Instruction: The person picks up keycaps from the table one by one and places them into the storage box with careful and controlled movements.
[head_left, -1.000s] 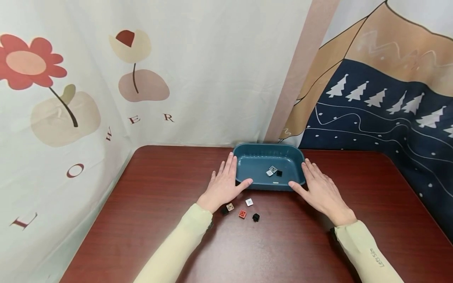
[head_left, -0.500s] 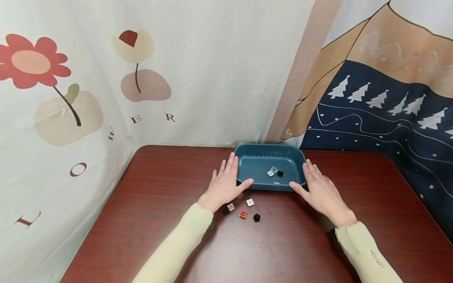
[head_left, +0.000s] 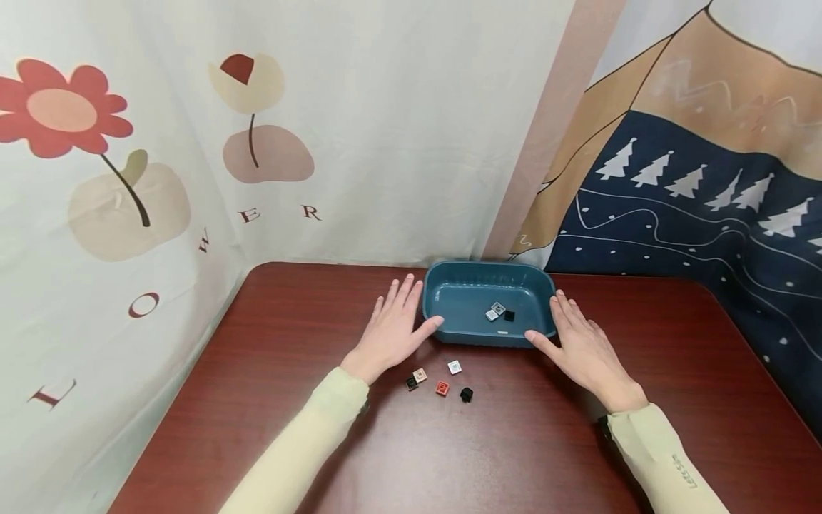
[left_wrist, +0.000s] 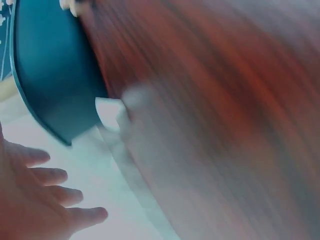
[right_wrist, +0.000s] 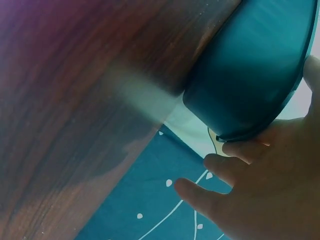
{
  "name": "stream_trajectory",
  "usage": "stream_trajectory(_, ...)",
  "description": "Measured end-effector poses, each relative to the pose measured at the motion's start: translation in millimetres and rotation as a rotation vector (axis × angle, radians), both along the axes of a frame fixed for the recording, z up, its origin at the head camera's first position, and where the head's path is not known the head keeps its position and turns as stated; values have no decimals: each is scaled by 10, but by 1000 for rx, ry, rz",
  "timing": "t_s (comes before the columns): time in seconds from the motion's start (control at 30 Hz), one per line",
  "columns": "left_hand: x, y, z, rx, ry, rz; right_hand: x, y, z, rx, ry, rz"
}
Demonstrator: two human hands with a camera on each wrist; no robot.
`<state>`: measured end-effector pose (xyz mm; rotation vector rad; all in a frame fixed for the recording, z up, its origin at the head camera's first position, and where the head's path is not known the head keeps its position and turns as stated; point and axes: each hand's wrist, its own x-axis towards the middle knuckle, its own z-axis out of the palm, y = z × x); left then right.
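While printed curtains (head_left: 392, 128) hang behind the blue tub (head_left: 459, 303), a reddish-brown worktop (head_left: 514, 457) carries it. Just left of the tub, the left hand (head_left: 390, 330) holds nothing, fingers straight, contact hard to tell; the right hand (head_left: 586, 351), likewise straight-fingered and gripping nothing, touches the tub's right end. Three keycaps (head_left: 497, 308) lie inside the tub, five loose keycaps (head_left: 442, 388) before it.
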<state>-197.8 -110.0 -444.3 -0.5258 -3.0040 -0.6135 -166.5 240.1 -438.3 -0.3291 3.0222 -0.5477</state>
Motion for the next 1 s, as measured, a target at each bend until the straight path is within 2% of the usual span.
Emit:
stream_trajectory(0.2,6,-339,46,-16,83,-2,1,5,3,-16,-15,-6)
stream_trajectory(0.43,62,-562,64,-9,135,-34,2,-8,24,-31,-38,-6)
stream_trajectory(0.77,111,-623,-53,-48,118,-174,11,-17,44,-34,-49,-1)
stream_trajectory(1.0,131,-592,-66,-66,153,-292,13,-16,50,-34,-57,-2)
